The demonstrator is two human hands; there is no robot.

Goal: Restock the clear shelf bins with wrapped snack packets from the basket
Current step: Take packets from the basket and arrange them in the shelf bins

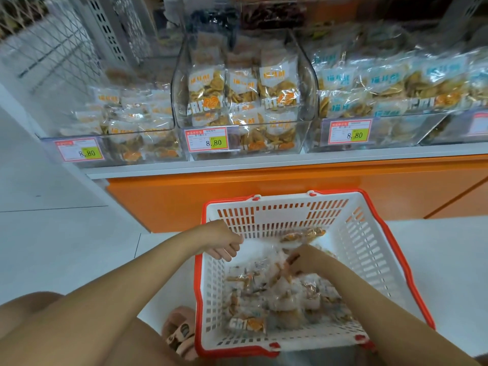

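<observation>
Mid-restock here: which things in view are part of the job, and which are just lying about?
Job: basket, snack packets inside it, clear shelf bins, left hand, right hand with its grip on packets.
Lying about: price tags, wire mesh panel, orange cabinet, sandal.

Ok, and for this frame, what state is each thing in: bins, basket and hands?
left bin, partly filled.
middle bin, full.
right bin, full.
basket, on the floor, snack packets covering its bottom.
left hand, fingers curled at the basket's rim, hold unclear.
right hand, inside the basket, gripping snack packets.
</observation>
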